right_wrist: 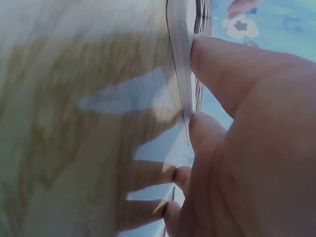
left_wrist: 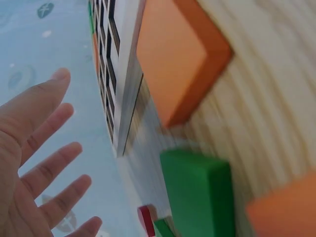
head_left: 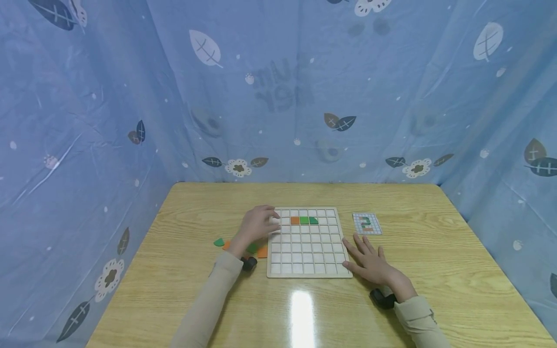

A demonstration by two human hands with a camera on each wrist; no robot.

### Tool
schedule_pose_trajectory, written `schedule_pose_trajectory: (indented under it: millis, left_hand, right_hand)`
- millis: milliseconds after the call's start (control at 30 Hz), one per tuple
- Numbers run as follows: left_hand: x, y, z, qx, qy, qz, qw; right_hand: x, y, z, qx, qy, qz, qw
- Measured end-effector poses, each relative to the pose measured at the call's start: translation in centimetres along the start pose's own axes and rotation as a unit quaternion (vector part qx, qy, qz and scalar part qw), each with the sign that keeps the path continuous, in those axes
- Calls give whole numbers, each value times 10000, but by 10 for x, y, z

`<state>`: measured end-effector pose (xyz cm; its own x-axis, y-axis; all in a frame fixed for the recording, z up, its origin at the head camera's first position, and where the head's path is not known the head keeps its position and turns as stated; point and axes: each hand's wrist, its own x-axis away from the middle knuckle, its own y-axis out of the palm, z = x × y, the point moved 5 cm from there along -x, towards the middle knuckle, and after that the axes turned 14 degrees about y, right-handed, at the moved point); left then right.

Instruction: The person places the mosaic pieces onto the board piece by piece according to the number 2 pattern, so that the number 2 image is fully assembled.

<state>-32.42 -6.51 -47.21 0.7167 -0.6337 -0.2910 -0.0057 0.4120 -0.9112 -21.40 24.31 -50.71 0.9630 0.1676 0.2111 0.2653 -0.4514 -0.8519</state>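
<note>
A white square-gridded board [head_left: 304, 258] with a pale wooden rim lies on the table. In one of its upper rows sit an orange square tile [head_left: 295, 220], a light green square tile [head_left: 304, 220] and a dark green tile with a rounded corner [head_left: 314, 221], side by side. My left hand [head_left: 257, 224] hovers at the board's upper left edge, fingers spread and holding nothing in the left wrist view. On the board's right edge rests my right hand [head_left: 370, 263], its thumb and a finger touching the rim [right_wrist: 180, 54].
Loose tiles lie left of the board, partly behind my left forearm: an orange tile [left_wrist: 173, 54], a green tile [left_wrist: 192, 192], a small red tile [left_wrist: 145, 220] and a green rounded tile [head_left: 219, 242]. A pattern card [head_left: 367, 224] lies to the right. Blue curtains [head_left: 278, 96] surround the table.
</note>
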Motion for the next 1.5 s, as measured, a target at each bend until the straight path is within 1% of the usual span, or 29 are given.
schedule_pose_trajectory:
  millis: [200,333,500,567,800,933,1100,1333,1500]
  left_hand:
    - [11,-6,-5,54,-100,72,9999]
    - [17,-10,-10,23,-197,3,9998]
    - [25,-13,-21,45,-413,-78,9991]
    - [28,-15,-25,61,-438,-68,9990]
    - [37,-21,-31,-175,-182,3,9997]
    - [42,-24,-34,-256,-126,-30,9996]
    - [46,-27,-38,-226,-196,-107,9995]
    - [52,-29,-43,-394,-278,-303,9984]
    - [57,-32,-45,-424,-365,-419,9976]
  right_hand:
    - [0,1,0,9,18,-2,10000]
    - [1,1,1,8,32,-5,10000]
    - [0,2,1,12,45,-10,10000]
    - [0,2,2,18,52,-18,10000]
    - [1,1,2,-26,39,-26,10000]
    - [1,0,1,-32,27,-13,10000]
    - [1,1,2,-45,25,13,10000]
    - [0,1,2,-19,15,18,10000]
    - [1,0,1,-27,16,-1,10000]
